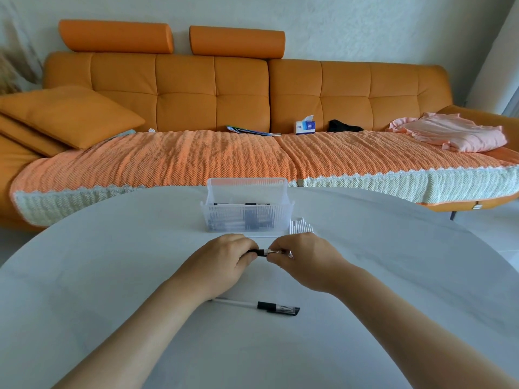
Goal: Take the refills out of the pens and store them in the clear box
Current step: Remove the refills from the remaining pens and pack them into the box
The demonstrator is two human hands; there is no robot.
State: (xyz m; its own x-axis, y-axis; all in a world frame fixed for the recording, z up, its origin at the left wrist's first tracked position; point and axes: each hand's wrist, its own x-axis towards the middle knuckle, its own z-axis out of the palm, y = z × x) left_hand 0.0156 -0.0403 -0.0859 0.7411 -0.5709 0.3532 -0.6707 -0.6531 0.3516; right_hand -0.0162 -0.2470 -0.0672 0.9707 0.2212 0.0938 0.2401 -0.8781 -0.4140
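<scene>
Gripping a pen (262, 252) from both ends, we held it level over the table (112, 276), in front of the box (247, 217). Our left hand (224, 258) had its fingers curled round one end, which it hid almost wholly. Our right hand (304, 256) pinched the other end between thumb and bent fingers. Only a short stretch showed between the two hands: a black grip section, then a clear part with a glint of metal toward the right. We could not tell whether the pen was already unscrewed.

A second pen (261, 305) lay on the table nearer to us, its left end passing under our left forearm. It had a thin clear barrel, a black grip and a clear end piece tipped in black, pointing right.

The box, of ribbed clear plastic, stood at the far middle of the table. Dark and pale pen parts showed through its walls, too blurred to sort. Just beside its right side lay a row of white sticks (302, 226), packed close together.

Beyond the table ran an orange sofa (182, 88) under a knitted throw (196, 158), with a tissue box (304, 126) and a pink cloth (455, 134) on it.
</scene>
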